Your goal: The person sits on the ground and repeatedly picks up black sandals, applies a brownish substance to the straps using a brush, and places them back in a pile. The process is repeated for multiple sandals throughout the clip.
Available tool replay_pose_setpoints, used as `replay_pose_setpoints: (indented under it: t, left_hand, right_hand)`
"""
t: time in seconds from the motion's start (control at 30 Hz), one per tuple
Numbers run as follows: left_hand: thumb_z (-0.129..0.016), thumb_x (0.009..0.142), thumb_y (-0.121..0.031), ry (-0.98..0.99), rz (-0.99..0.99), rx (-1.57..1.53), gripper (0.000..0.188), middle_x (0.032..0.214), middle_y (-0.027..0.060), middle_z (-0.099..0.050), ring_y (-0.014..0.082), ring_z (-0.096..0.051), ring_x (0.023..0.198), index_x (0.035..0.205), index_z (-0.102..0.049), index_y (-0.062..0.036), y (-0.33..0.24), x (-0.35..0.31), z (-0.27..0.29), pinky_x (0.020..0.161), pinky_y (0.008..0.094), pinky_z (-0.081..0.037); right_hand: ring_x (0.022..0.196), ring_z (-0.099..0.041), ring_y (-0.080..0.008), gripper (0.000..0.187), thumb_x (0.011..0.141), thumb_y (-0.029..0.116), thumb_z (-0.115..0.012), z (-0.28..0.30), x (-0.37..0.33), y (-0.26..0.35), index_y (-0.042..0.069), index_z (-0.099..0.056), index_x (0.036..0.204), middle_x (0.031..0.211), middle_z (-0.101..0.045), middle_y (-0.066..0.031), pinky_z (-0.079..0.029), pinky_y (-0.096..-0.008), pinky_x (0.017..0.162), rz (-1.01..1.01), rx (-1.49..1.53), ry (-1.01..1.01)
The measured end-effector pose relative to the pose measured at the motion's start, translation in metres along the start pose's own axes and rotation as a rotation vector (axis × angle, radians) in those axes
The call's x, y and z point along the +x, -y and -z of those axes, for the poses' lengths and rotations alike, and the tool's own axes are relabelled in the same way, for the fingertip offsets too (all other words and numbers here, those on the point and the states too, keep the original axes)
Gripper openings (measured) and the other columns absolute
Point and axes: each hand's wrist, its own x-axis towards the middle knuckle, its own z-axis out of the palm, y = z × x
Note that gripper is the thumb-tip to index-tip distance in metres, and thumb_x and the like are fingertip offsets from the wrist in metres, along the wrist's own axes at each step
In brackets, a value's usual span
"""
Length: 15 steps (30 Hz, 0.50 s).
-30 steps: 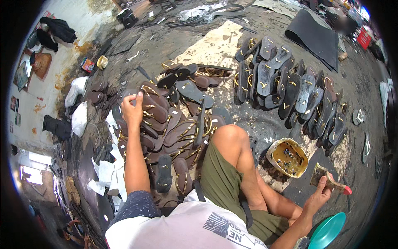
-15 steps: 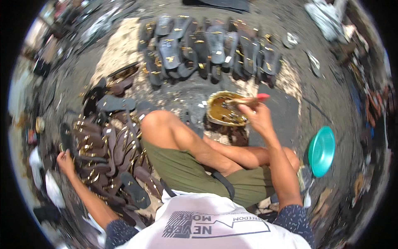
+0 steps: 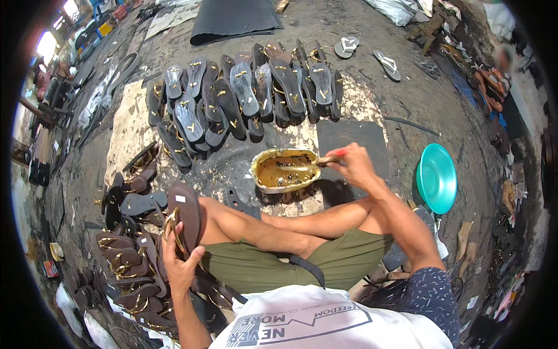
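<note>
My left hand (image 3: 181, 260) grips a dark brown sandal (image 3: 185, 212) with gold straps, held up beside my knee above a heap of similar sandals (image 3: 131, 270). A small white label shows on its footbed. My right hand (image 3: 356, 166) is closed round the handle of a brush (image 3: 332, 157), which has a red end. The brush's tip rests at the right rim of a cut-open container (image 3: 260, 181) holding yellowish-brown glue-like liquid (image 3: 285, 174) with dark bits in it. The fingers round the handle are partly hidden by the back of the hand.
Beyond the container, rows of black and brown sandals (image 3: 244, 88) lie close together. A turquoise basin (image 3: 427, 180) stands at my right. Farther back are a dark sheet (image 3: 235, 20) and two loose slippers (image 3: 386, 65). A person (image 3: 494, 84) sits at the far right.
My left hand has come in from the far left and now holds a brown sandal near my knee. The brush has shifted from over the liquid to the container's right rim.
</note>
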Motion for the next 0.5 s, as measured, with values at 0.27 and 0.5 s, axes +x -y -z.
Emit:
replay_pose_setpoints:
  t: [0.27, 0.5]
  left_hand:
    - [-0.061, 0.103, -0.042, 0.054, 0.162, -0.866, 0.067, 0.137, 0.0166, -0.062, 0.0245, -0.062, 0.123, 0.151, -0.046, 0.0011, -0.018, 0.06, -0.028, 0.1, 0.0376, -0.053]
    - [-0.045, 0.109, -0.047, 0.273, 0.373, -1.694, 0.049, 0.13, 0.0125, -0.065, 0.024, -0.066, 0.111, 0.142, -0.052, -0.0116, -0.09, 0.055, -0.122, 0.089, 0.044, -0.059]
  right_hand:
    - [0.089, -0.066, -0.009, 0.023, 0.1, 0.027, -0.071, 0.049, -0.002, 0.091, 0.004, -0.07, 0.106, 0.097, -0.072, -0.0036, -0.054, -0.0273, 0.081, -0.133, 1.117, -0.544]
    - [0.104, -0.064, -0.0326, 0.027, 0.093, 0.013, -0.073, -0.048, 0.007, 0.2, 0.006, -0.069, 0.119, 0.114, -0.069, -0.0134, -0.048, -0.0424, 0.094, 0.479, 0.745, -0.451]
